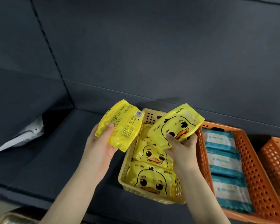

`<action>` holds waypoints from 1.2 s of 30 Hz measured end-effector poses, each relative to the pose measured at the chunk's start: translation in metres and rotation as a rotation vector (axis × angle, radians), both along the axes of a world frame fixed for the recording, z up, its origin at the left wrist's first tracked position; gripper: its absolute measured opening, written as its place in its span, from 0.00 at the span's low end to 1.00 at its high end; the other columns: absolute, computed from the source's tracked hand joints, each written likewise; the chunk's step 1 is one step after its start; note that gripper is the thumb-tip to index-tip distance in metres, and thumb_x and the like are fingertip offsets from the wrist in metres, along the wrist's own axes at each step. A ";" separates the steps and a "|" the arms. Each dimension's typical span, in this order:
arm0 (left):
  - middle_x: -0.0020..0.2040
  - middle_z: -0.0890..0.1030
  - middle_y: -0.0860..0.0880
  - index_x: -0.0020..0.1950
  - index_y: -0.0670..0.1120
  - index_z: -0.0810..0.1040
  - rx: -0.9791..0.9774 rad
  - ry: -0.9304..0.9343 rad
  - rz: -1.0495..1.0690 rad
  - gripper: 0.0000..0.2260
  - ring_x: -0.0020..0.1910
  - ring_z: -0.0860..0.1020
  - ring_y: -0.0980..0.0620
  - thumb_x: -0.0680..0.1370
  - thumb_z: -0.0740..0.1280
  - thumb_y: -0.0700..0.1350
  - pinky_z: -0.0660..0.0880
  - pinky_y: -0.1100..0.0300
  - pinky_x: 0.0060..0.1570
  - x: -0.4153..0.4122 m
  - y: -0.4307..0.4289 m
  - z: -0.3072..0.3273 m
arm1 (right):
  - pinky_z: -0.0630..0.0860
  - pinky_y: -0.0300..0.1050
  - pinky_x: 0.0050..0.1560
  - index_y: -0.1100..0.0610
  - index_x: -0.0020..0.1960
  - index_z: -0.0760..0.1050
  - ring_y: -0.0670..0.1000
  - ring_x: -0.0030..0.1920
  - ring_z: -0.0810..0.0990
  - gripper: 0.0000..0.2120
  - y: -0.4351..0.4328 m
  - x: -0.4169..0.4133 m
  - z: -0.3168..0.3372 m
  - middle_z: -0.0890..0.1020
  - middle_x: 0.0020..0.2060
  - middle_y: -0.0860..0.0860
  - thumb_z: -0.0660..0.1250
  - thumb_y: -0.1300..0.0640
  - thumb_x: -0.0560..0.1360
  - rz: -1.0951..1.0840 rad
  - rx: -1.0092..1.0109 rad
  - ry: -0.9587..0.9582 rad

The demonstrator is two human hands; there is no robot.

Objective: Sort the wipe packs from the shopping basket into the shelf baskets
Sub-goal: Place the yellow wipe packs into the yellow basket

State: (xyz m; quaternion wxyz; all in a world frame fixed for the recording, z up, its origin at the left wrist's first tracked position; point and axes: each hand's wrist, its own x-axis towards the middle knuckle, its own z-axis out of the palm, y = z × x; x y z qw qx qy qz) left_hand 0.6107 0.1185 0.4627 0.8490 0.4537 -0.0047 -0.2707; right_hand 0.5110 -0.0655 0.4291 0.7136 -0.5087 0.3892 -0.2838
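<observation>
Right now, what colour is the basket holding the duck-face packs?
Yellow basket, perforated, seen best in the head view.

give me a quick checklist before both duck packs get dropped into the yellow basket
1. Left hand grips its yellow pack: ok.
2. Right hand grips the duck-face pack: ok.
3. Right pack is over the yellow basket: ok.
4. Left pack is over the basket: not ok, it is off to the left.
5. Pack faces match the duck-up ones inside: not ok, left pack shows its barcode side.
6. Room at the basket's far end: cannot tell, the held packs hide it.
</observation>
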 end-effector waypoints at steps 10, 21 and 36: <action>0.60 0.82 0.45 0.68 0.46 0.73 -0.040 0.053 -0.091 0.17 0.57 0.81 0.45 0.78 0.63 0.42 0.80 0.50 0.53 0.058 -0.021 0.002 | 0.78 0.52 0.55 0.50 0.68 0.66 0.53 0.56 0.80 0.26 -0.007 0.044 -0.018 0.79 0.57 0.50 0.71 0.62 0.74 -0.227 0.070 -0.036; 0.58 0.83 0.45 0.65 0.47 0.75 -0.037 0.154 -0.211 0.14 0.56 0.82 0.46 0.79 0.63 0.41 0.82 0.53 0.47 0.085 -0.046 -0.016 | 0.83 0.48 0.45 0.60 0.64 0.73 0.60 0.52 0.83 0.18 -0.024 0.045 -0.041 0.81 0.56 0.61 0.69 0.65 0.74 -0.131 0.400 0.058; 0.61 0.81 0.46 0.67 0.48 0.73 0.007 0.109 -0.263 0.16 0.59 0.81 0.47 0.79 0.63 0.42 0.80 0.51 0.52 0.087 -0.033 -0.023 | 0.54 0.58 0.75 0.50 0.67 0.74 0.59 0.77 0.53 0.21 -0.010 0.043 -0.041 0.68 0.73 0.52 0.69 0.51 0.75 0.147 -1.116 0.953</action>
